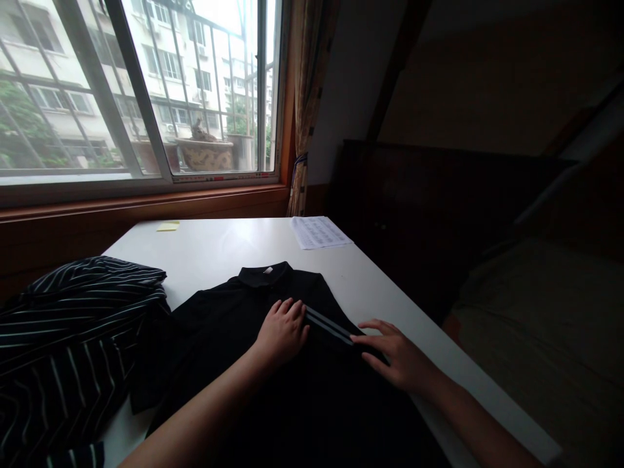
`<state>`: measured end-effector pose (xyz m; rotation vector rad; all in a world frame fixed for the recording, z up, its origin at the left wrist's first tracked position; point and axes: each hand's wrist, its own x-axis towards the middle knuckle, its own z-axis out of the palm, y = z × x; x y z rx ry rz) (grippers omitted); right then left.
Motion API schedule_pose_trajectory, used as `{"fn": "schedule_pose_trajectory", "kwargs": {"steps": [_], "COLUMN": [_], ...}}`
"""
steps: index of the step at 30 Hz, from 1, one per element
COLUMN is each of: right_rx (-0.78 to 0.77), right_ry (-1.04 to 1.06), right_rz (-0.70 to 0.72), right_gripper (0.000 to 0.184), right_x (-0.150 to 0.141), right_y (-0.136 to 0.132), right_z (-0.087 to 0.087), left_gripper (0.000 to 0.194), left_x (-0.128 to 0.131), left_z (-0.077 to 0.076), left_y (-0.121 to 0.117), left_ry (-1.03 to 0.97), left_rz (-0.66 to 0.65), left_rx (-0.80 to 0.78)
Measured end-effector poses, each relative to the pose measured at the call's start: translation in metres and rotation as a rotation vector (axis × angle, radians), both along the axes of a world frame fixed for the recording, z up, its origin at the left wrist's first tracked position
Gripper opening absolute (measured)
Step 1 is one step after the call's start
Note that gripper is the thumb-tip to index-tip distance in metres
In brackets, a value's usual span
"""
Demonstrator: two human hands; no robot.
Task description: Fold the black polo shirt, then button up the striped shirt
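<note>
A black collared shirt (pixel 234 344) lies spread on a white table, its collar toward the window. One sleeve is folded inward across the chest and shows two grey stripes. My left hand (pixel 283 328) rests palm down on the shirt, fingers lying on the cloth beside the inner end of the stripes. At the stripes' outer end is my right hand (pixel 390 354), its fingers spread apart, with a fingertip touching the shirt's edge. The lower part of the shirt is dark and partly hidden behind my left forearm.
A dark striped garment (pixel 82 325) lies heaped at the left. Printed papers (pixel 320 232) and a yellow sticky note (pixel 168 226) lie at the far side of the white table (pixel 234 240). Beyond stand a window (pixel 195 84) and a curtain (pixel 305 104).
</note>
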<state>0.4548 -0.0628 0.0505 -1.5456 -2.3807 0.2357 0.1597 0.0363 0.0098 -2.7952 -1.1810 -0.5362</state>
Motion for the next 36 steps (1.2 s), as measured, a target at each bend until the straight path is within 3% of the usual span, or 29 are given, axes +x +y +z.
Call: {"fn": "schedule_pose_trajectory", "kwargs": {"steps": [8,23,36], "right_rx": [-0.041,-0.046,-0.001], "right_ry": [-0.043,-0.194,-0.198], "right_rz": [0.117,-0.046,-0.044], "right_gripper": [0.045,0.066,0.059], "right_x": [-0.026,-0.077,-0.097], "right_y": [0.024,0.146,0.189], "right_z": [-0.005,-0.044,-0.044], "left_gripper": [0.046,0.037,0.037], "left_x": [0.002,0.003,0.004], "left_z": [0.001,0.006,0.005], "left_y": [-0.002,-0.004,-0.005], "left_ry": [-0.024,-0.035,-0.035], "left_rz": [-0.005,-0.001,0.009], "left_rx": [0.026,0.022,0.031]}}
